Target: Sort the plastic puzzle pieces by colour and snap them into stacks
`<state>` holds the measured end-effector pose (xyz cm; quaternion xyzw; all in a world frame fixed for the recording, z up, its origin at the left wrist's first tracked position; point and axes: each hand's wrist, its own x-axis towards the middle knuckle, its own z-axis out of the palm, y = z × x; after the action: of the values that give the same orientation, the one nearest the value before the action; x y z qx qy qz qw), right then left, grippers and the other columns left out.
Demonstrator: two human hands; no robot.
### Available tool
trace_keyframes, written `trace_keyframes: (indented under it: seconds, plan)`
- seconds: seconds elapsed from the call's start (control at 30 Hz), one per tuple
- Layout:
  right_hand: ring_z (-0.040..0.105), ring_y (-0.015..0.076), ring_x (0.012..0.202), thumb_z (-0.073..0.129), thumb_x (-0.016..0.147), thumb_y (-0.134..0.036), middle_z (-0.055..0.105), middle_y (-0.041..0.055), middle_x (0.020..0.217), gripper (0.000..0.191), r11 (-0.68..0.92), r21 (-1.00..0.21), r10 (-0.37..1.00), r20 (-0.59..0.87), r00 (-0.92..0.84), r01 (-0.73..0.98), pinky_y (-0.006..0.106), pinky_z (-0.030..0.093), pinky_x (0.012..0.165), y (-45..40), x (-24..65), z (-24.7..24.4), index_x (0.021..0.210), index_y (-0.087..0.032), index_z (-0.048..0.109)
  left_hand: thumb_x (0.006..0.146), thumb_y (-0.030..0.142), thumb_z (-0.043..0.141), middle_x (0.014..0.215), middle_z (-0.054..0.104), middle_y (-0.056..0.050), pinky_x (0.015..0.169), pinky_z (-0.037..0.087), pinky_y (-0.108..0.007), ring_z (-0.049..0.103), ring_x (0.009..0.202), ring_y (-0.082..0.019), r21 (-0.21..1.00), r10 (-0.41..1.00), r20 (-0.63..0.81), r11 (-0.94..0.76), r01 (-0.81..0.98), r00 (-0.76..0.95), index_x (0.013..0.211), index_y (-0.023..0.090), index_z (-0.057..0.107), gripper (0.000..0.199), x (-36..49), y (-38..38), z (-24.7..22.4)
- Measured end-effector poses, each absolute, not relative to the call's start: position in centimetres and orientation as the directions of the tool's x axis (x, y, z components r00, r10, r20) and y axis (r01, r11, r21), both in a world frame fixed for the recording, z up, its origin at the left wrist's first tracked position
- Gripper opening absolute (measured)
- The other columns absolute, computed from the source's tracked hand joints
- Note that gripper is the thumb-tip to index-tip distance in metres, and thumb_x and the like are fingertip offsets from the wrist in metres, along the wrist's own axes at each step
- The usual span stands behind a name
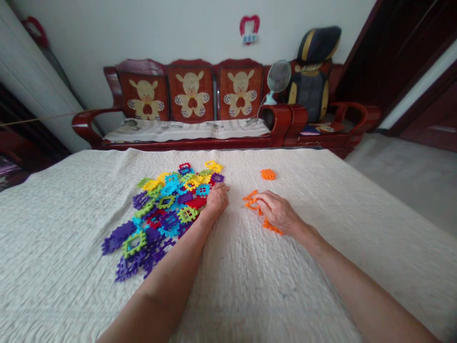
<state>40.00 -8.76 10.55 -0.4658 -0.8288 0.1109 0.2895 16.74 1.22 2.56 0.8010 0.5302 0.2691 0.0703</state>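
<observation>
A heap of interlocking plastic building pieces (166,202) in purple, green, blue, yellow and red lies left of centre on the covered table. My left hand (216,197) rests against the heap's right edge, its fingers loosely bent and a little apart, with no piece visible in them. To the right, my right hand (278,209) has its fingertips closed on an orange interlocking piece (251,202). Another orange piece (273,226) lies partly under that hand. Farther back sits a separate orange piece (268,174), flat on the cloth.
A cream quilted cloth (228,286) covers the table, with a few wrinkles. Beyond its far edge stands a red wooden sofa (278,125) with bear-patterned cushions (191,93). A small fan (279,78) and an armchair with a dark padded cover (310,95) are at the back right.
</observation>
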Motion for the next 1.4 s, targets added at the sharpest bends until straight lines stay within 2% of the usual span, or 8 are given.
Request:
trace_keyframes:
  seconds: [0.13, 0.27, 0.43, 0.53, 0.77, 0.97, 1.23, 1.4]
  plan:
    - [0.065, 0.0178, 0.084, 0.040, 0.095, -0.024, 0.072, 0.0034, 0.091, 0.031, 0.504, -0.567, 0.852, 0.204, -0.482, 0.652, 0.029, 0.048, 0.079, -9.8, 39.0, 11.0, 0.102, -0.021, 0.071, 0.082, 0.007, 0.044, 0.110, 0.071, -0.011, 0.106, 0.048, -0.034, 0.064, 0.110, -0.022, 0.377, 0.887, 0.354, -0.426, 0.823, 0.297, 0.097, 0.016, 0.070, 0.032, 16.7, 1.1, 2.9]
    - [0.063, 0.0172, 0.081, 0.043, 0.093, -0.019, 0.069, 0.0028, 0.084, 0.029, 0.550, -0.496, 0.795, 0.065, -0.603, 0.672, 0.028, 0.045, 0.076, -10.7, 38.0, 10.4, 0.092, -0.020, 0.072, 0.081, 0.008, 0.043, 0.110, 0.071, -0.009, 0.104, 0.049, -0.033, 0.065, 0.108, -0.022, 0.340, 0.880, 0.353, -0.436, 0.833, 0.317, 0.098, 0.017, 0.072, 0.035, 16.6, 1.0, 3.4]
    - [0.060, 0.0234, 0.106, 0.067, 0.083, -0.028, 0.066, 0.0081, 0.113, 0.030, 0.584, -0.399, 0.801, 0.143, -0.582, 0.706, 0.033, 0.044, 0.090, -11.2, 38.0, 10.7, 0.112, -0.021, 0.068, 0.080, 0.008, 0.044, 0.116, 0.071, -0.011, 0.107, 0.048, -0.036, 0.064, 0.112, -0.022, 0.311, 0.878, 0.358, -0.432, 0.847, 0.317, 0.107, 0.015, 0.073, 0.040, 16.5, 0.9, 3.6]
    - [0.058, 0.0255, 0.107, 0.080, 0.071, -0.031, 0.065, 0.0069, 0.111, 0.040, 0.600, -0.369, 0.784, 0.094, -0.614, 0.710, 0.035, 0.043, 0.095, -11.7, 38.2, 11.1, 0.108, -0.022, 0.069, 0.080, 0.007, 0.044, 0.116, 0.071, -0.011, 0.107, 0.048, -0.035, 0.064, 0.111, -0.022, 0.298, 0.877, 0.360, -0.432, 0.852, 0.319, 0.106, 0.015, 0.074, 0.040, 16.5, 0.7, 3.8]
    - [0.059, 0.0230, 0.097, 0.075, 0.074, -0.021, 0.065, 0.0045, 0.099, 0.020, 0.625, -0.361, 0.751, 0.035, -0.659, 0.693, 0.037, 0.042, 0.092, -12.1, 38.0, 11.1, 0.094, -0.023, 0.071, 0.079, 0.008, 0.044, 0.116, 0.071, -0.009, 0.105, 0.049, -0.035, 0.065, 0.111, -0.022, 0.301, 0.881, 0.361, -0.419, 0.856, 0.304, 0.104, 0.017, 0.075, 0.040, 16.5, 0.7, 4.0]
    - [0.059, 0.0229, 0.106, 0.072, 0.076, -0.022, 0.063, 0.0075, 0.114, 0.042, 0.637, -0.478, 0.735, 0.141, -0.663, 0.605, 0.035, 0.046, 0.093, -10.7, 38.9, 10.4, 0.117, -0.023, 0.064, 0.080, 0.009, 0.043, 0.119, 0.070, -0.011, 0.106, 0.048, -0.034, 0.064, 0.114, -0.022, 0.302, 0.883, 0.353, -0.420, 0.856, 0.309, 0.106, 0.014, 0.073, 0.040, 16.5, 0.8, 3.8]
    - [0.057, 0.0230, 0.118, 0.063, 0.073, -0.013, 0.059, 0.0114, 0.129, 0.054, 0.444, -0.520, 0.889, 0.359, -0.285, 0.730, 0.039, 0.045, 0.105, -0.9, 46.2, 9.9, 0.127, -0.017, 0.058, 0.082, 0.011, 0.044, 0.122, 0.070, -0.013, 0.106, 0.049, -0.038, 0.066, 0.114, -0.024, 0.287, 0.856, 0.434, -0.426, 0.858, 0.280, 0.105, 0.014, 0.074, 0.038, 16.0, 1.5, 1.8]
    - [0.059, 0.0232, 0.117, 0.062, 0.070, -0.009, 0.061, 0.0132, 0.125, 0.053, 0.276, -0.532, 0.934, 0.345, -0.092, 0.800, 0.038, 0.045, 0.106, 4.9, 48.2, 8.9, 0.123, -0.014, 0.061, 0.082, 0.012, 0.044, 0.120, 0.071, -0.011, 0.107, 0.050, -0.039, 0.066, 0.113, -0.024, 0.294, 0.835, 0.481, -0.442, 0.847, 0.268, 0.104, 0.016, 0.074, 0.037, 15.9, 1.6, 1.1]
